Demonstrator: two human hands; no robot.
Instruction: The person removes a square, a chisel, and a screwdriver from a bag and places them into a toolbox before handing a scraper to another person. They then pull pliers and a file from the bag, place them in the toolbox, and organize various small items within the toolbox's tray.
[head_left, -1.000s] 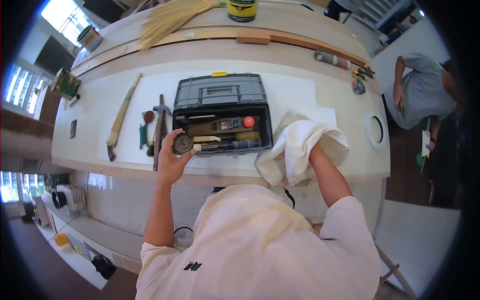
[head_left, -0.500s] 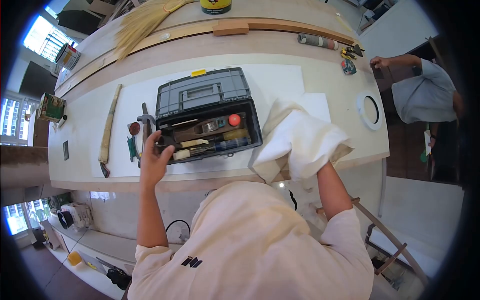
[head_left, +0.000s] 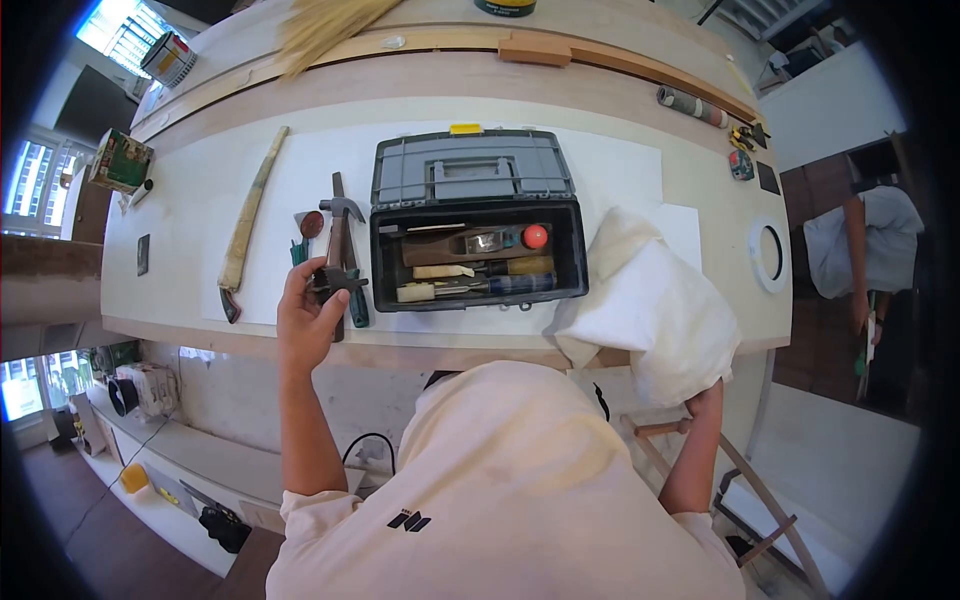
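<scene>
My left hand (head_left: 307,318) is closed around a small dark tool with a crosspiece (head_left: 338,282), to the left of the open toolbox (head_left: 580,250). Just beyond it lie a claw hammer (head_left: 341,207) and a green-handled tool (head_left: 358,312). Inside the box are a wooden hand plane (head_left: 437,249), a red ball (head_left: 535,236) and several chisel-like tools with blue and pale handles (head_left: 520,284). At the table's front right, my right hand (head_left: 707,398) grips a white cloth (head_left: 665,300); its fingers are mostly hidden by the fabric.
A cloth-wrapped saw-like tool (head_left: 243,225) lies on the left. Tins (head_left: 122,162), a straw brush (head_left: 325,30) and wooden strips (head_left: 535,48) are at the back. On the right are a tape roll (head_left: 767,258) and a tape measure (head_left: 741,165). Another person (head_left: 865,240) stands beyond.
My left hand has come out of the toolbox's left end with the dark tool in it. My right hand has drawn the cloth nearer to my body. The whole view has shifted.
</scene>
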